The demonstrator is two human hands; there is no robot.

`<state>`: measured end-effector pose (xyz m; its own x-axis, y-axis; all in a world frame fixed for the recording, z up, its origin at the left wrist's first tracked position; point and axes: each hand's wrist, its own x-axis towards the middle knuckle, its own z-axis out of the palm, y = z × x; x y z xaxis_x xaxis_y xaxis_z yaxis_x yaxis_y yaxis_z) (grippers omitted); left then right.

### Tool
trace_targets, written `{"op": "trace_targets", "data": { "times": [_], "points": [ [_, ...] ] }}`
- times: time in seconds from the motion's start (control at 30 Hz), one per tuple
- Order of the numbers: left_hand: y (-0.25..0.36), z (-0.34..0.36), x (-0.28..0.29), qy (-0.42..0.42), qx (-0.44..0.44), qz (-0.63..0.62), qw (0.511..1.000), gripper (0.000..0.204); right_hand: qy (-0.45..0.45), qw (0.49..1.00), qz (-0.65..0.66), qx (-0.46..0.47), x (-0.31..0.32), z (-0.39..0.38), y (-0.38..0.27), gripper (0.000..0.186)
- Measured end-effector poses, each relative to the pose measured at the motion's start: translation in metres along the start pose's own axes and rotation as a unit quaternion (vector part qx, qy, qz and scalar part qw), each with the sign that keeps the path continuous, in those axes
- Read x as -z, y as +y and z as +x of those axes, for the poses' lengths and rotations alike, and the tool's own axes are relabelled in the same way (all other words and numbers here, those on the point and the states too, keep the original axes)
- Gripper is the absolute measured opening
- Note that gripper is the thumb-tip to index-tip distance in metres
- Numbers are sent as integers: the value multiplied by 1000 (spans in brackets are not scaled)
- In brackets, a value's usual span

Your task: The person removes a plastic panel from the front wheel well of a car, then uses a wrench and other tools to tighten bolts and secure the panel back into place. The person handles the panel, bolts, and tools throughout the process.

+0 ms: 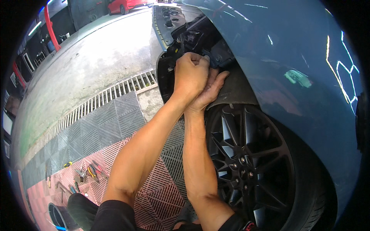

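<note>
Both my hands reach into the gap at the front corner of a blue-grey car [266, 50], where its front end is open. My left hand [191, 75] is closed, thumb and fingers pinched together beside dark parts [196, 38] and wiring. What it pinches is too small or hidden to make out. Just behind and below it is my right hand [210, 90], palm turned up, wrists crossing closely. One digit of the right hand stretches out toward the black wheel-arch liner [237, 86]; its other fingers are hidden behind the left hand.
A black spoked wheel [246, 165] stands right of my right forearm. Pliers [92, 172], a yellow-handled screwdriver [68, 164] and other hand tools lie on the grid floor tiles [115, 115]. A dark bucket [58, 213] is at lower left. Beyond runs a drain grate [100, 94]; a red car [129, 4] is far off.
</note>
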<state>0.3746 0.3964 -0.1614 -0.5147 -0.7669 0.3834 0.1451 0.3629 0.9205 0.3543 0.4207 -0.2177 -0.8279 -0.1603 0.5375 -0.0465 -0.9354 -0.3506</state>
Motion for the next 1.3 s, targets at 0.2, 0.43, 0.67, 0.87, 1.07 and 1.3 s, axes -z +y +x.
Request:
{"op": "trace_targets", "data": {
  "times": [0.2, 0.43, 0.67, 0.87, 1.07, 1.3],
  "points": [
    [16, -1, 7, -25, 6, 64, 998, 37, 57, 996, 63, -32, -6, 1, 7, 65],
    [15, -3, 7, -2, -24, 75, 997, 43, 2, 1000, 0, -2, 9, 2, 15, 62],
    [3, 19, 8, -95, 43, 58, 993, 44, 29, 997, 76, -9, -4, -1, 15, 62],
    [10, 0, 4, -48, -1, 56, 997, 46, 19, 1000, -12, 22, 2, 4, 15, 70],
    [-7, 19, 4, -90, 57, -9, 994, 41, 30, 998, 63, -3, -9, 2, 13, 69],
    [-6, 15, 12, -101, 25, -2, 995, 41, 39, 995, 89, -17, -14, -2, 7, 64]
  ]
}}
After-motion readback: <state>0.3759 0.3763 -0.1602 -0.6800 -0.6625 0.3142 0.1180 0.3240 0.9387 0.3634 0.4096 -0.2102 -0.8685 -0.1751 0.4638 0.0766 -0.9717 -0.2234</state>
